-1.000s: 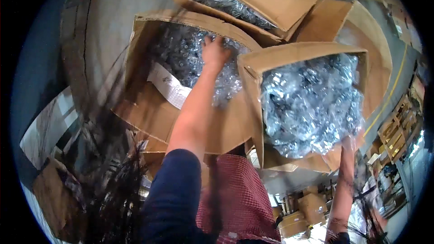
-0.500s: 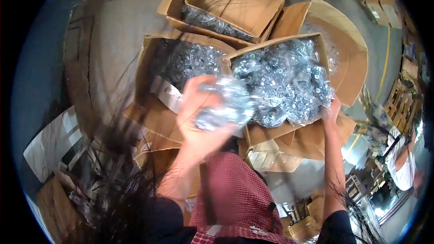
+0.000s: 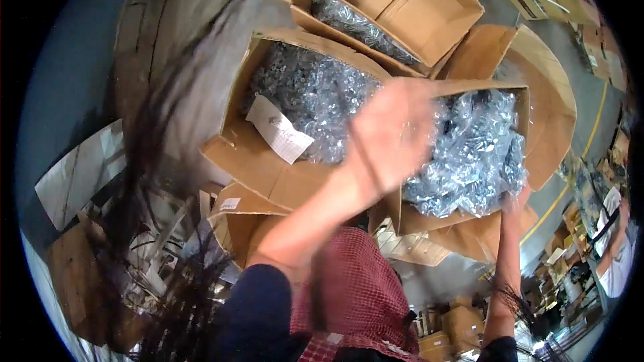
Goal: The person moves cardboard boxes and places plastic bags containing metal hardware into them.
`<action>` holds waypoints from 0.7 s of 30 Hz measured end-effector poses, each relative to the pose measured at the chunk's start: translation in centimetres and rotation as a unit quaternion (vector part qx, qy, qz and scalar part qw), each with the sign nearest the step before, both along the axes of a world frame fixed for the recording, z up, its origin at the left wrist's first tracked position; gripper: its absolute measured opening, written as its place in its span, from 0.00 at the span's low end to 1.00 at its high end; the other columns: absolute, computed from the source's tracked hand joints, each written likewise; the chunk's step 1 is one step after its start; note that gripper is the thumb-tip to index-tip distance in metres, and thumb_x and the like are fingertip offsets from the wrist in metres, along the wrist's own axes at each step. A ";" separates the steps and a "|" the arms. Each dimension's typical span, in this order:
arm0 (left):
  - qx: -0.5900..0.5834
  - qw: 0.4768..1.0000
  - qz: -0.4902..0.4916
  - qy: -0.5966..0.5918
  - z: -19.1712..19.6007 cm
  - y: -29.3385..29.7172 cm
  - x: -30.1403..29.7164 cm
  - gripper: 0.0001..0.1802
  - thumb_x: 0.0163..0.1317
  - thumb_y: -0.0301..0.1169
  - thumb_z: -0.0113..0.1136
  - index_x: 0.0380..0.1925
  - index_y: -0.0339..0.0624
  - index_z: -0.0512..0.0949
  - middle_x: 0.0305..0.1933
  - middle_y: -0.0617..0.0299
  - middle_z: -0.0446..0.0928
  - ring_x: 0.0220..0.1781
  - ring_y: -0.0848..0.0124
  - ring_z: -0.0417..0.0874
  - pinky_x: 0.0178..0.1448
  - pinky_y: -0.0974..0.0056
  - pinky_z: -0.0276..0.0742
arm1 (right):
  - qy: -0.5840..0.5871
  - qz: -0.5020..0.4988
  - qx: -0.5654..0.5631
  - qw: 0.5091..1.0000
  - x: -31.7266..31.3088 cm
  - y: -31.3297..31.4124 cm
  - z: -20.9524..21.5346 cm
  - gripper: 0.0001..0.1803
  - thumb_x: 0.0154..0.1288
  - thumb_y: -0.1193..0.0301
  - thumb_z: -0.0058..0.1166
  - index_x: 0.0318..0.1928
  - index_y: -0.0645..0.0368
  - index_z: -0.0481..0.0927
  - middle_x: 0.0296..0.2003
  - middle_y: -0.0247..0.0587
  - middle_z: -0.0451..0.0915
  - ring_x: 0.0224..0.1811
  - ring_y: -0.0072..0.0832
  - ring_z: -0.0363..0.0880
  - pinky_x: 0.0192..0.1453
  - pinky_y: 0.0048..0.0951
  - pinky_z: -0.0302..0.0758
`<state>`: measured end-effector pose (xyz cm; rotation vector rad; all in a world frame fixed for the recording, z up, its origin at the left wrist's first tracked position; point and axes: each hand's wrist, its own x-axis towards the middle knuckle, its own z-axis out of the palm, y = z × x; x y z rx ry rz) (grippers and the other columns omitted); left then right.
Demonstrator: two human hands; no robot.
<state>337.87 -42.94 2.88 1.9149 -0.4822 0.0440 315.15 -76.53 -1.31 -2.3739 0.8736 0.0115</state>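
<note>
My left hand [image 3: 396,134], blurred by motion, is over the shared edge between two cardboard boxes. Its fingers are smeared, and whether anything is in them I cannot tell. Clear plastic bags of small shiny metal parts [image 3: 466,154] fill the right cardboard box [image 3: 526,110]. At that box's near right corner, my right hand [image 3: 515,200] grips the edge beside the bags, its fingers partly hidden. More bagged metal parts [image 3: 315,94] lie in the left cardboard box [image 3: 235,117], where a white paper sheet [image 3: 278,129] rests against the near side.
Behind stands another open cardboard box [image 3: 409,0] with clear bags [image 3: 359,23] under it. A curved cardboard flap [image 3: 547,94] sticks out to the right. Flattened cardboard [image 3: 74,174] leans at the left. A person in white [image 3: 614,255] is at the far right.
My left hand has moved right and away from me, from the left box to the right box's edge. The bag of metal parts seen in it before no longer shows there. The view has shifted.
</note>
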 end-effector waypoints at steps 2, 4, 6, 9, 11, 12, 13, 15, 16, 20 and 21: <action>0.067 0.978 0.132 0.145 -4.4 2.7 1.0 0.08 0.59 0.23 0.53 0.37 0.39 0.79 0.40 0.53 0.80 0.42 0.64 0.82 0.46 0.64 0.77 | 0.017 0.016 -0.032 0.999 -1.7 -1.4 -0.2 0.20 0.60 0.61 0.54 0.45 0.63 0.80 0.39 0.45 0.83 0.41 0.32 0.81 0.46 0.33 0.74; 0.141 0.950 0.128 0.246 -13.7 6.0 1.6 0.12 0.58 0.29 0.58 0.42 0.39 0.76 0.41 0.52 0.80 0.42 0.59 0.82 0.46 0.59 0.78 | 0.005 0.015 -0.037 0.999 -1.5 -1.0 -0.9 0.18 0.57 0.63 0.58 0.43 0.63 0.80 0.37 0.44 0.83 0.40 0.34 0.81 0.45 0.34 0.75; 0.349 0.856 0.050 0.378 -22.0 6.8 1.6 0.34 0.49 0.37 0.67 0.58 0.43 0.68 0.57 0.46 0.73 0.57 0.42 0.74 0.55 0.53 0.75 | 0.001 0.022 -0.038 0.999 -1.6 -1.0 -1.5 0.17 0.55 0.65 0.60 0.42 0.63 0.80 0.37 0.44 0.83 0.40 0.35 0.81 0.45 0.34 0.75; 0.389 0.849 -0.033 0.356 -30.7 4.1 1.5 0.54 0.43 0.50 0.71 0.70 0.50 0.54 0.72 0.43 0.54 0.72 0.33 0.48 0.67 0.38 0.61 | 0.028 0.001 -0.090 0.996 -2.0 -0.8 -1.2 0.17 0.52 0.68 0.62 0.42 0.63 0.80 0.35 0.42 0.82 0.37 0.34 0.80 0.44 0.33 0.75; 0.474 0.772 -0.262 0.333 -32.8 2.4 3.2 0.62 0.41 0.60 0.69 0.73 0.55 0.47 0.77 0.46 0.39 0.74 0.31 0.28 0.68 0.24 0.41 | 0.110 -0.023 -0.124 0.986 -1.4 -0.1 -0.3 0.16 0.51 0.68 0.63 0.40 0.64 0.80 0.33 0.41 0.82 0.35 0.33 0.80 0.43 0.33 0.75; 0.471 0.772 -0.262 0.336 -32.8 1.3 2.9 0.62 0.41 0.60 0.69 0.73 0.55 0.47 0.77 0.46 0.39 0.74 0.31 0.28 0.68 0.24 0.41 | 0.138 -0.016 -0.136 0.981 -1.7 -0.2 -0.3 0.15 0.51 0.68 0.63 0.39 0.63 0.81 0.31 0.40 0.82 0.35 0.32 0.79 0.42 0.33 0.75; 0.474 0.749 -0.196 0.419 -30.7 -1.9 2.8 0.60 0.43 0.60 0.67 0.73 0.56 0.48 0.77 0.47 0.38 0.74 0.31 0.30 0.65 0.21 0.40 | 0.155 -0.021 -0.122 0.980 -5.7 -3.8 -0.9 0.24 0.54 0.62 0.60 0.49 0.64 0.76 0.42 0.43 0.79 0.43 0.33 0.78 0.48 0.33 0.74; 0.474 0.713 -0.128 0.501 -29.7 -3.6 1.3 0.58 0.44 0.60 0.66 0.72 0.57 0.48 0.77 0.48 0.38 0.73 0.30 0.31 0.63 0.18 0.40 | 0.157 -0.033 -0.055 0.986 -12.5 -9.7 -2.1 0.31 0.59 0.59 0.56 0.59 0.64 0.70 0.54 0.45 0.75 0.53 0.33 0.76 0.56 0.34 0.73; 0.483 0.741 -0.090 0.457 -30.9 -2.5 0.3 0.53 0.46 0.58 0.65 0.71 0.58 0.53 0.77 0.49 0.38 0.73 0.29 0.34 0.62 0.19 0.45 | 0.120 -0.026 -0.045 0.991 -11.6 -9.0 -3.1 0.30 0.59 0.59 0.56 0.58 0.64 0.71 0.52 0.44 0.76 0.51 0.32 0.76 0.54 0.33 0.73; 0.486 0.775 -0.061 0.400 -32.0 -0.7 -1.9 0.36 0.52 0.50 0.63 0.63 0.58 0.68 0.74 0.48 0.42 0.71 0.31 0.44 0.58 0.22 0.58 | 0.046 0.000 -0.044 0.998 -5.5 -3.7 -2.5 0.26 0.59 0.61 0.57 0.54 0.64 0.72 0.46 0.41 0.77 0.45 0.28 0.76 0.48 0.31 0.73; 0.472 0.799 -0.029 0.370 -33.2 -0.5 -3.6 0.32 0.52 0.47 0.63 0.59 0.56 0.73 0.72 0.46 0.44 0.70 0.34 0.49 0.58 0.25 0.62 | 0.042 0.001 -0.043 0.998 -5.1 -3.3 -2.4 0.25 0.59 0.61 0.58 0.53 0.64 0.73 0.44 0.40 0.77 0.43 0.28 0.76 0.46 0.30 0.73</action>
